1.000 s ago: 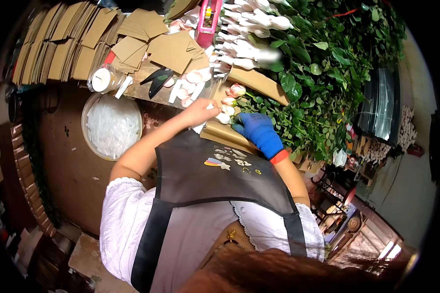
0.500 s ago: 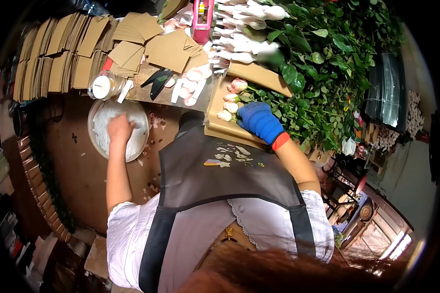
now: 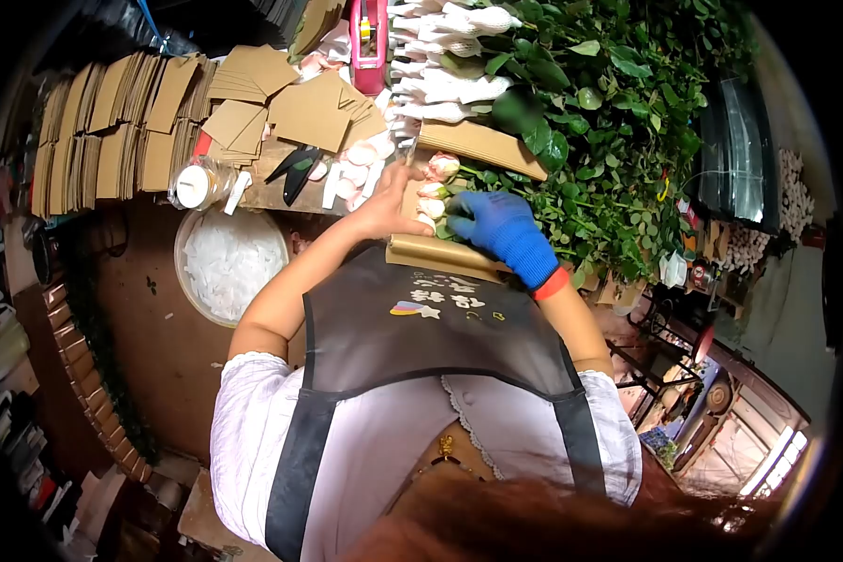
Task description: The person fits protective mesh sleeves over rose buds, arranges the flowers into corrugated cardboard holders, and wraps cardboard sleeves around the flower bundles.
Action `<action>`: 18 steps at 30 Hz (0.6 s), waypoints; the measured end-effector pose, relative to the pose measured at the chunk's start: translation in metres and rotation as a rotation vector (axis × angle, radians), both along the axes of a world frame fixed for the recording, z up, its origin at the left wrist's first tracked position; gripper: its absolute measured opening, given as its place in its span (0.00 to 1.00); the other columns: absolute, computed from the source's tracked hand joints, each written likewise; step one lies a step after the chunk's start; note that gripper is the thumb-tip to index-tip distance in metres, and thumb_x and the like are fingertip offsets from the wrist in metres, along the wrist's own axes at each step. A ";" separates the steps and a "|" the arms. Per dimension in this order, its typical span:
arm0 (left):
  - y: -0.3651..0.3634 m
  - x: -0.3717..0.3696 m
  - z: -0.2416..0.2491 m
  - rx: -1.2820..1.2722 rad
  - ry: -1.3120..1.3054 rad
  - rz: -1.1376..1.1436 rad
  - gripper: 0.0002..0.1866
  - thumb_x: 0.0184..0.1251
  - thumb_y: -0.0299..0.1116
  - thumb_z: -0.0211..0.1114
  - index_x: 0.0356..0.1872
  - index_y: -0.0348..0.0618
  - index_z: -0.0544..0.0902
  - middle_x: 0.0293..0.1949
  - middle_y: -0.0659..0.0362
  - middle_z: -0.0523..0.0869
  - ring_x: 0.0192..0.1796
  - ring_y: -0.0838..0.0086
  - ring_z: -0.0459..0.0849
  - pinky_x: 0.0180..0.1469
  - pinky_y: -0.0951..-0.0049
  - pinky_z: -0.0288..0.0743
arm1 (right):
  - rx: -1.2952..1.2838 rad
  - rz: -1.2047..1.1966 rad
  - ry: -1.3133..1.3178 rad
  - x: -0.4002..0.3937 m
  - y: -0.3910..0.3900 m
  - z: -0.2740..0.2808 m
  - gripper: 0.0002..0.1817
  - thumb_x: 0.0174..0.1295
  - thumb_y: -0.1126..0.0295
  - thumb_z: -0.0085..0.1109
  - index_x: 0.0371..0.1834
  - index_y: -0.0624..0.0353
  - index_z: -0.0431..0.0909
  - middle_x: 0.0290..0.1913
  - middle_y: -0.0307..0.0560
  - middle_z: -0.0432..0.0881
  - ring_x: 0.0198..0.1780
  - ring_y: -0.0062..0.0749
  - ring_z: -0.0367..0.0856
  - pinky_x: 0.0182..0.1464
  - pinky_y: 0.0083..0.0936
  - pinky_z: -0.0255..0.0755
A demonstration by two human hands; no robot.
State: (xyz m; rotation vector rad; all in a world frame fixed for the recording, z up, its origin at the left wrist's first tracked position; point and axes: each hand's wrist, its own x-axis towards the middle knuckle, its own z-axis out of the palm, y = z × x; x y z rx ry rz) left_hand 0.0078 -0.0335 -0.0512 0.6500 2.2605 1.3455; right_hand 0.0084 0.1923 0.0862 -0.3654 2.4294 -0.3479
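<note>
Pink-and-white roses (image 3: 440, 169) lie in a row on a folded sheet of brown corrugated cardboard (image 3: 440, 253), heads to the left and stems to the right. My bare left hand (image 3: 389, 204) is at the left edge of the cardboard, thumb and fingers spread around the rose heads. Nothing clearly shows in its grasp. My right hand (image 3: 501, 229), in a blue knitted glove with a red cuff, is closed at the necks of the lower roses. Its fingertips partly hide the stems. One rose head (image 3: 426, 221) sits between the two hands.
A round tub (image 3: 180, 272) of white pieces stands below the bench on the left. Black snips (image 3: 295, 173), brown card squares (image 3: 314, 112), loose petals (image 3: 356, 173) and a clear jar (image 3: 195, 187) lie on the bench. Leafy stems (image 3: 609, 169) heap at right beside white-netted bundles (image 3: 450, 89).
My left hand has left the tub of white pieces and moved up and right to the rose heads. My gloved right hand stays beside the roses, with its fingers slightly shifted.
</note>
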 end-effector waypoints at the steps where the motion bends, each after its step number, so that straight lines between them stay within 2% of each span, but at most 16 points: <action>1: -0.001 0.002 0.002 -0.002 -0.021 0.001 0.55 0.44 0.51 0.86 0.70 0.43 0.60 0.73 0.38 0.53 0.78 0.41 0.49 0.78 0.51 0.52 | 0.022 0.033 0.038 0.004 0.000 -0.006 0.17 0.62 0.51 0.57 0.48 0.45 0.82 0.41 0.49 0.88 0.45 0.47 0.87 0.49 0.44 0.77; 4: 0.001 0.000 0.012 -0.013 -0.069 0.007 0.54 0.45 0.52 0.85 0.70 0.49 0.61 0.74 0.36 0.51 0.79 0.40 0.48 0.78 0.51 0.50 | 0.119 0.127 0.157 0.008 -0.008 -0.041 0.13 0.61 0.56 0.59 0.43 0.50 0.80 0.38 0.48 0.87 0.42 0.45 0.87 0.43 0.45 0.78; 7: 0.001 0.000 0.007 -0.017 -0.029 -0.002 0.55 0.45 0.52 0.85 0.71 0.48 0.61 0.74 0.36 0.50 0.79 0.40 0.47 0.78 0.52 0.50 | 0.017 0.184 0.280 0.010 -0.012 -0.044 0.11 0.61 0.59 0.59 0.41 0.51 0.79 0.36 0.48 0.87 0.39 0.46 0.87 0.40 0.44 0.78; 10: 0.001 0.001 0.008 -0.016 -0.034 0.026 0.51 0.47 0.51 0.84 0.70 0.47 0.64 0.73 0.37 0.54 0.77 0.43 0.51 0.77 0.54 0.52 | -0.014 0.219 0.307 0.010 -0.008 -0.053 0.10 0.60 0.60 0.59 0.40 0.51 0.79 0.35 0.48 0.86 0.39 0.46 0.87 0.40 0.45 0.78; 13: 0.005 -0.007 -0.006 0.068 -0.175 0.090 0.45 0.50 0.49 0.83 0.66 0.44 0.70 0.70 0.39 0.59 0.74 0.47 0.57 0.76 0.57 0.55 | 0.040 0.277 0.265 0.004 -0.011 -0.054 0.11 0.62 0.59 0.57 0.43 0.50 0.79 0.37 0.49 0.87 0.41 0.46 0.87 0.42 0.46 0.78; 14: 0.008 -0.002 -0.010 0.105 -0.107 0.136 0.38 0.53 0.45 0.82 0.63 0.43 0.73 0.67 0.42 0.63 0.71 0.51 0.61 0.74 0.59 0.58 | 0.071 0.254 0.205 0.004 -0.008 -0.049 0.12 0.63 0.58 0.56 0.44 0.49 0.79 0.38 0.49 0.87 0.41 0.46 0.87 0.42 0.46 0.78; 16: 0.012 0.003 -0.011 0.115 -0.087 0.178 0.37 0.54 0.44 0.82 0.63 0.44 0.74 0.69 0.42 0.62 0.72 0.51 0.61 0.74 0.59 0.58 | 0.129 0.211 0.088 0.000 -0.007 -0.021 0.13 0.64 0.57 0.55 0.47 0.48 0.79 0.40 0.50 0.87 0.43 0.46 0.87 0.43 0.47 0.78; 18: 0.013 0.007 -0.013 0.122 -0.032 0.206 0.36 0.54 0.43 0.82 0.63 0.46 0.74 0.71 0.40 0.59 0.74 0.51 0.60 0.75 0.59 0.57 | 0.054 -0.006 0.144 -0.002 -0.012 -0.009 0.14 0.65 0.55 0.55 0.48 0.47 0.79 0.41 0.50 0.87 0.43 0.47 0.87 0.44 0.47 0.78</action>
